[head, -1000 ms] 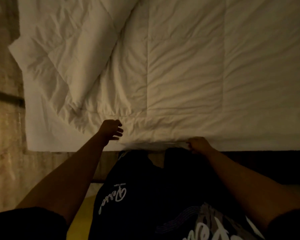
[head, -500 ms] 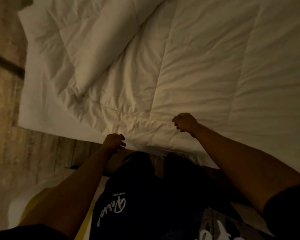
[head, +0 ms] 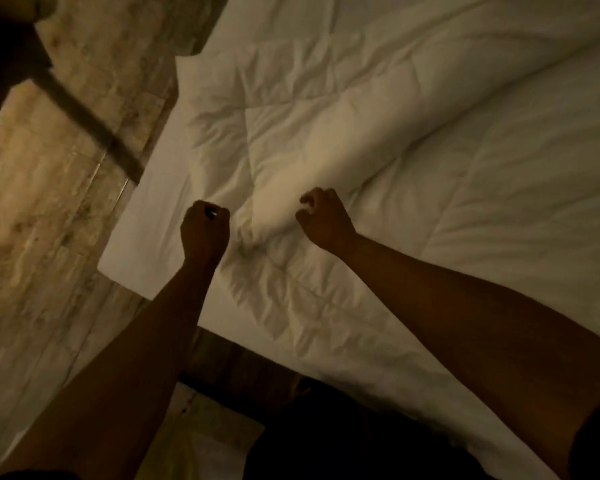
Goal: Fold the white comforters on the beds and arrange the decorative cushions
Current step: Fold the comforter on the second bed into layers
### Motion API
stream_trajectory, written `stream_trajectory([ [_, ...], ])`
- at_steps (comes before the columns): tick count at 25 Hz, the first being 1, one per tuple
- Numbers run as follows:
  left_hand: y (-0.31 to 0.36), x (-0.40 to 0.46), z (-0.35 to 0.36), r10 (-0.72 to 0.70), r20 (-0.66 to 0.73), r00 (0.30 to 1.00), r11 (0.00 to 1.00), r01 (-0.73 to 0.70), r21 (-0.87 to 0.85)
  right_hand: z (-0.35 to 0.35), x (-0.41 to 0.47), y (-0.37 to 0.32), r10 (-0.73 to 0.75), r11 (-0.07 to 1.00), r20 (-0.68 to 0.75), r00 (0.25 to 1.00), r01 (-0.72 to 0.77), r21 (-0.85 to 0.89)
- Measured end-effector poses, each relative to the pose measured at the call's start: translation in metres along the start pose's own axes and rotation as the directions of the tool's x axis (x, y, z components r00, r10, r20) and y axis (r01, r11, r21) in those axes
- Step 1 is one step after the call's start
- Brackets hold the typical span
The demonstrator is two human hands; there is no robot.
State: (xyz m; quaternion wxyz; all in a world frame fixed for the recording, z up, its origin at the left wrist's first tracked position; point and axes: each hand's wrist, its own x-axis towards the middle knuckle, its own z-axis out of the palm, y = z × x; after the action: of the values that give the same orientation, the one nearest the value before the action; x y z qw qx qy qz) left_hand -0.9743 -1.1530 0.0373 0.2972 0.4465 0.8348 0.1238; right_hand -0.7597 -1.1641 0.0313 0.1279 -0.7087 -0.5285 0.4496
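we see white comforter (head: 413, 174) rumpled, corner folded back over bed. left hand (head: 204, 230) fisted, right hand (head: 324, 218) loosely curled; what either grip holds, we cannot tell.

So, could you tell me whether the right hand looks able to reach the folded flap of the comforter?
Probably yes: the right hand hovers beside the flap, fingers curled, nothing between them.
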Motion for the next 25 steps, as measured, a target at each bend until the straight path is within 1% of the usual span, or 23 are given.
stream_trajectory([
  [1, -0.003, 0.025, 0.000, -0.022, -0.023, 0.999, 1.000, 0.022, -0.013, 0.007, 0.020, -0.018, -0.040, 0.999, -0.020, 0.999, 0.040, -0.009],
  [2, -0.006, 0.050, 0.001, -0.072, 0.002, 0.997, 0.997, 0.072, -0.029, 0.016, 0.040, -0.034, -0.068, 0.998, -0.025, 0.997, 0.068, -0.014],
  [4, -0.012, 0.088, 0.007, -0.187, 0.118, 0.975, 0.979, 0.195, -0.063, 0.034, 0.067, -0.057, -0.101, 0.995, 0.007, 0.995, 0.101, -0.005],
  [6, -0.021, 0.117, 0.015, -0.265, 0.196, 0.944, 0.944, 0.295, -0.144, 0.058, 0.091, -0.073, -0.095, 0.995, 0.064, 0.993, 0.094, 0.027],
  [7, -0.024, 0.126, 0.019, -0.276, 0.215, 0.937, 0.928, 0.318, -0.196, 0.069, 0.101, -0.078, -0.080, 0.996, 0.086, 0.993, 0.077, 0.044],
  [9, -0.028, 0.134, 0.025, -0.255, 0.239, 0.937, 0.888, 0.325, -0.326, 0.090, 0.116, -0.089, -0.035, 0.998, 0.119, 0.992, 0.029, 0.055],
  [10, -0.028, 0.135, 0.027, -0.228, 0.259, 0.939, 0.867, 0.316, -0.385, 0.100, 0.122, -0.095, -0.008, 0.999, 0.126, 0.992, 0.002, 0.049],
  [12, -0.024, 0.131, 0.030, -0.162, 0.282, 0.946, 0.857, 0.276, -0.435, 0.113, 0.133, -0.104, 0.039, 0.999, 0.114, 0.993, -0.043, 0.032],
  [15, -0.019, 0.118, 0.032, -0.072, 0.282, 0.957, 0.877, 0.195, -0.439, 0.122, 0.144, -0.119, 0.111, 0.993, 0.036, 0.993, -0.113, 0.041],
  [18, -0.014, 0.088, 0.036, 0.007, 0.300, 0.954, 0.901, 0.124, -0.415, 0.112, 0.153, -0.130, 0.119, 0.991, -0.039, 0.992, -0.122, -0.061],
  [19, -0.011, 0.076, 0.040, 0.037, 0.314, 0.949, 0.917, 0.093, -0.389, 0.105, 0.154, -0.133, 0.117, 0.986, -0.047, 0.992, -0.122, -0.118],
  [22, 0.003, 0.026, 0.055, 0.167, 0.342, 0.925, 0.962, -0.077, -0.260, 0.090, 0.153, -0.132, 0.133, 0.944, -0.049, 0.990, -0.142, -0.299],
  [24, 0.007, -0.008, 0.065, 0.192, 0.378, 0.906, 0.974, -0.128, -0.189, 0.078, 0.143, -0.119, 0.161, 0.911, -0.028, 0.987, -0.160, -0.380],
  [25, 0.006, -0.022, 0.069, 0.203, 0.392, 0.897, 0.976, -0.152, -0.157, 0.071, 0.134, -0.108, 0.173, 0.907, -0.027, 0.985, -0.170, -0.384],
])
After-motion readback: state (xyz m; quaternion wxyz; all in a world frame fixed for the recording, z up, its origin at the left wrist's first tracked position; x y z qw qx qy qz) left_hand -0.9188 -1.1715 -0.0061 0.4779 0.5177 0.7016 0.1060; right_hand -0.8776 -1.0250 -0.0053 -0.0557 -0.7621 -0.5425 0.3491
